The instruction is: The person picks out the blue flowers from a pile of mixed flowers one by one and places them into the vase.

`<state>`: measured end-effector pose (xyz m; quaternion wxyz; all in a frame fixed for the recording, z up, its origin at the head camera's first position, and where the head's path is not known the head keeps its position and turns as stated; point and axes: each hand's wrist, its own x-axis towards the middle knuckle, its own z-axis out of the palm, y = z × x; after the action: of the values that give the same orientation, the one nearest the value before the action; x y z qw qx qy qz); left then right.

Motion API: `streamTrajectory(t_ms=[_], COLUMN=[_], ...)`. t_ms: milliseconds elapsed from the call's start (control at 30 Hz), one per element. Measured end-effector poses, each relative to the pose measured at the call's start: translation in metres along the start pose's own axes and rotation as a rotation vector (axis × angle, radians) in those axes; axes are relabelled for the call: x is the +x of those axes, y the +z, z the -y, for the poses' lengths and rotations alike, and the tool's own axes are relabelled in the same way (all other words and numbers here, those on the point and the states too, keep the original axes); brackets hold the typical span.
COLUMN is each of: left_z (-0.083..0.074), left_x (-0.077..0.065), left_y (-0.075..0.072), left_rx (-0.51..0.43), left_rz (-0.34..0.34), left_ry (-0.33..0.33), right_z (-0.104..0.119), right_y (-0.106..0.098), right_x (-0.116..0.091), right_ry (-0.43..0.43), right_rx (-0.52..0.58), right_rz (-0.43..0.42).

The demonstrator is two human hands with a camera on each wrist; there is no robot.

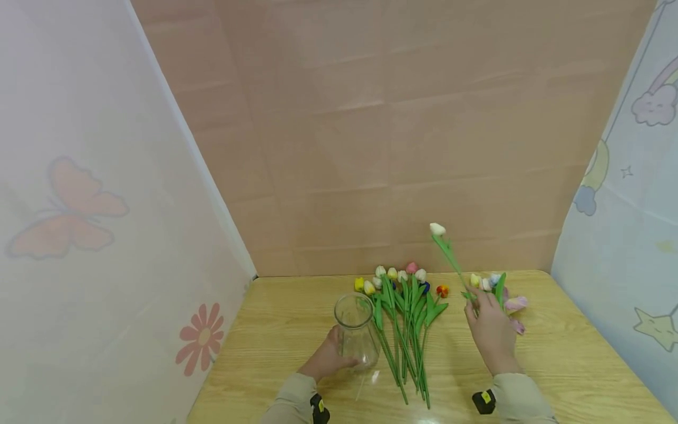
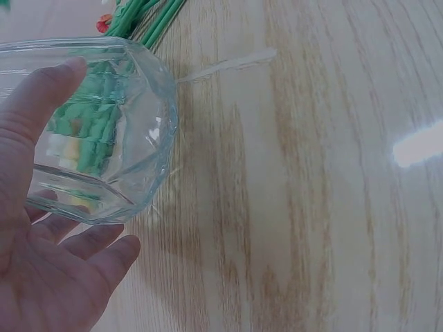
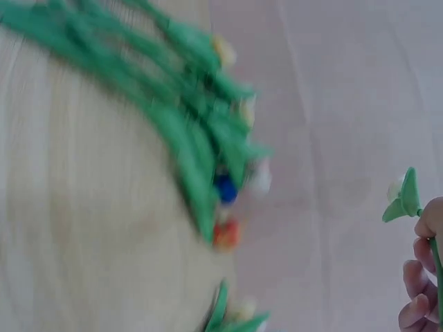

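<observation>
My left hand point(image 1: 327, 358) holds a clear glass vase point(image 1: 361, 347), the thumb on one side and the fingers on the other. In the left wrist view the faceted base of the vase point(image 2: 149, 131) faces the camera, and green leaves show through the glass. My right hand point(image 1: 494, 337) pinches the green stem of a white tulip point(image 1: 437, 229), its bloom raised up and to the left. Several tulips point(image 1: 405, 321) with green stems lie side by side on the table between the hands, blooms toward the back.
A smaller group of flowers point(image 1: 486, 282), yellow, white and pale blue, lies beyond the right hand, with pinkish-purple blooms point(image 1: 515, 304) beside it. The wooden table point(image 1: 286, 318) backs onto a brown sheet point(image 1: 328, 176). Pale printed sheets stand at both sides.
</observation>
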<state>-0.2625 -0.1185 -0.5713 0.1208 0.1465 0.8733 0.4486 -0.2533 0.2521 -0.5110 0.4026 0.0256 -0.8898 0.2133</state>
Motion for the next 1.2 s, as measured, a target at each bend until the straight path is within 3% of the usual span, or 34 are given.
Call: streamTrajectory(t_ms=[333, 533, 667, 1033, 1200], left_z=[0.002, -0.002, -0.004, 0.001, 0.002], left_x=[0.002, 0.001, 0.0, 0.002, 0.002], left_y=[0.002, 0.001, 0.0, -0.001, 0.001], left_rx=[-0.005, -0.029, -0.044, -0.033, -0.028], left_rz=[-0.003, 0.006, 0.013, -0.006, -0.014], left_ry=[0.015, 0.002, -0.01, -0.002, 0.005], right_z=[-0.066, -0.087, -0.094, -0.093, -0.083], right_y=[-0.02, -0.018, -0.013, -0.008, -0.008], right_x=[-0.041, -0.058, -0.064, -0.055, -0.052], right_ry=[0.234, 0.348, 0.388, 0.4, 0.382], right_rx=[-0.077, -0.097, -0.092, -0.13, -0.131], right_rz=[0.218, 0.452, 0.549, 0.615, 0.568])
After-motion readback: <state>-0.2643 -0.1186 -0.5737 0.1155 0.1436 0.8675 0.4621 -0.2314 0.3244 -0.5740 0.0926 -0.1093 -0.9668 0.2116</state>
